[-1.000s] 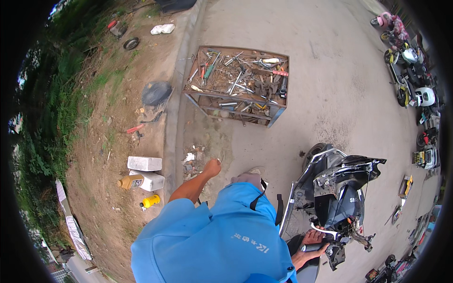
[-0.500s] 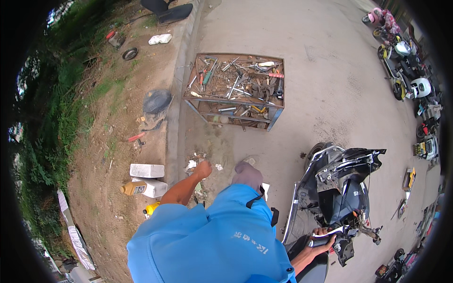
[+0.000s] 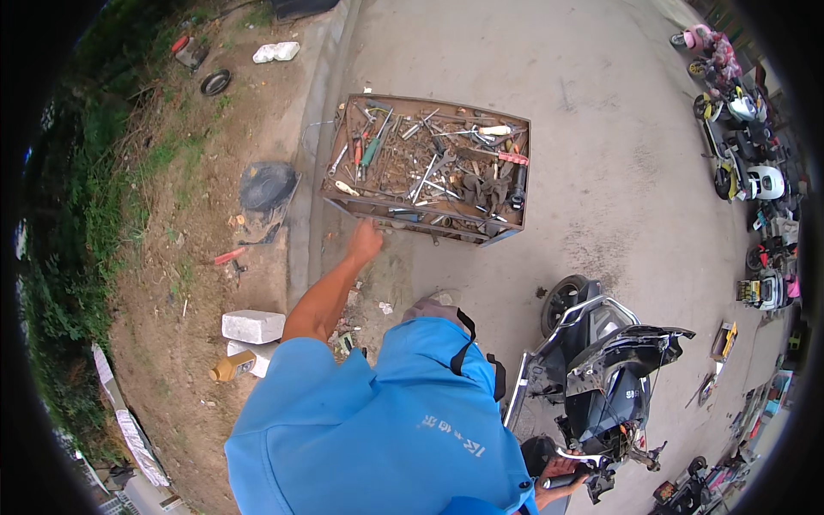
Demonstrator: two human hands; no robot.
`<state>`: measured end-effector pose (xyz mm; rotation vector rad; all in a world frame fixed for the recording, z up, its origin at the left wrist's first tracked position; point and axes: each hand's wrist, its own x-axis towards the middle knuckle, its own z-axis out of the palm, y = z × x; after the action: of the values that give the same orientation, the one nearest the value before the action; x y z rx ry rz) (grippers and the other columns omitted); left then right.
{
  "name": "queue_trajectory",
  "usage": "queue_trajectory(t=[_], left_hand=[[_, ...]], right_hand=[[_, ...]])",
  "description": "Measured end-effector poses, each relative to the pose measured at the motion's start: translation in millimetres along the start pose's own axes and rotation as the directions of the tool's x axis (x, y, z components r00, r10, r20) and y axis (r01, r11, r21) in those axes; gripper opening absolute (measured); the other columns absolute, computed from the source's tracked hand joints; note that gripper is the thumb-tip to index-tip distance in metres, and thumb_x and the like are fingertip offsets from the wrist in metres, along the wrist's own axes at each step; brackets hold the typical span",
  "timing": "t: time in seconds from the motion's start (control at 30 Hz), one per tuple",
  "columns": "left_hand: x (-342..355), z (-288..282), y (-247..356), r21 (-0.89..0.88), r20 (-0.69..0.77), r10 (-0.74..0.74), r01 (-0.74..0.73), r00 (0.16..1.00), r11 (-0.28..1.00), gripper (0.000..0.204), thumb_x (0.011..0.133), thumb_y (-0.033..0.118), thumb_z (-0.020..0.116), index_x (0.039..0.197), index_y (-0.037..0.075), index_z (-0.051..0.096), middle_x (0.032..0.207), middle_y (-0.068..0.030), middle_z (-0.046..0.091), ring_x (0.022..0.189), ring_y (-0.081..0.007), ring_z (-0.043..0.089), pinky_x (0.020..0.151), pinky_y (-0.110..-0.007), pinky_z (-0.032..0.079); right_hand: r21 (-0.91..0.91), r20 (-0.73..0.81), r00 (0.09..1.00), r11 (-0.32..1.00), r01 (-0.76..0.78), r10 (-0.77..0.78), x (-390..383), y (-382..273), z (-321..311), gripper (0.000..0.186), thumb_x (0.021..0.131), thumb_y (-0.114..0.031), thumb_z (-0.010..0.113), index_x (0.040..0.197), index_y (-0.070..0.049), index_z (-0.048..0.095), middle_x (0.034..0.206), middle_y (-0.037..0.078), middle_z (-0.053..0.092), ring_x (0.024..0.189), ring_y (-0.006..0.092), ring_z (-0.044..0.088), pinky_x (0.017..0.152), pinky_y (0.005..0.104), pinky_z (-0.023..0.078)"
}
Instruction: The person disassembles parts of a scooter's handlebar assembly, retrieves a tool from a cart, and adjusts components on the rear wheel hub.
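Observation:
My left hand [image 3: 366,238] is stretched forward with curled fingers at the near side of the rusty metal tool cart [image 3: 522,137]; whether it touches the cart or holds anything I cannot make out. Wrenches, screwdrivers, pliers and grimy parts fill the cart's top tray, with more on the shelf below. At the lower right my right hand [image 3: 558,470] grips the black handlebar grip, by a silver lever, of a partly dismantled dark scooter [image 3: 605,386] with loose panels and hanging cables. My blue shirt covers much of the lower middle.
On the dirt verge [image 3: 163,326] left of the curb lie white blocks [image 3: 253,324], a gold bottle [image 3: 230,367], a dark mat [image 3: 262,184] and a red-handled item [image 3: 227,257]. Several parked scooters [image 3: 755,180] line the right side of the concrete [image 3: 618,103], with a yellow-black box [image 3: 724,342] nearer.
My left hand has moved forward and up, from over the littered ground to the cart's near side. My right hand stays on the handlebar, now lower in view. The yellow bottle is now hidden.

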<state>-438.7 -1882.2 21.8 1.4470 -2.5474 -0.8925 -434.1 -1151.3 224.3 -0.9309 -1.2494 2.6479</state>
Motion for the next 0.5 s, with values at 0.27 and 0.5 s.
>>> queue_trajectory(t=[0.27,0.5], left_hand=[[30.9,-18.4,22.5,0.063,0.084,-0.046,0.041,0.995,0.997,0.027,0.086,0.014,0.062,0.111,0.004,0.062,0.125,-0.024,0.059,0.117,-0.0439,0.057,0.098,-0.051,0.047],[44.8,-10.4,31.4,0.016,0.003,0.103,-0.103,0.995,0.995,0.029,0.084,0.01,0.066,0.111,0.001,0.06,0.119,-0.023,0.058,0.114,-0.0436,0.055,0.098,-0.051,0.045]], right_hand=[[-0.001,0.093,0.995,0.999,-0.044,0.044,-1.0,3.4,-6.8,0.046,0.101,-0.046,0.053,0.111,-0.002,0.055,0.075,0.003,0.049,0.062,0.0143,0.044,0.054,0.0289,0.037],[-0.007,0.082,0.995,0.998,-0.058,0.058,-11.9,4.9,-2.2,0.05,0.101,-0.048,0.053,0.116,0.0,0.056,0.078,0.005,0.053,0.064,0.0159,0.048,0.056,0.0301,0.04]])
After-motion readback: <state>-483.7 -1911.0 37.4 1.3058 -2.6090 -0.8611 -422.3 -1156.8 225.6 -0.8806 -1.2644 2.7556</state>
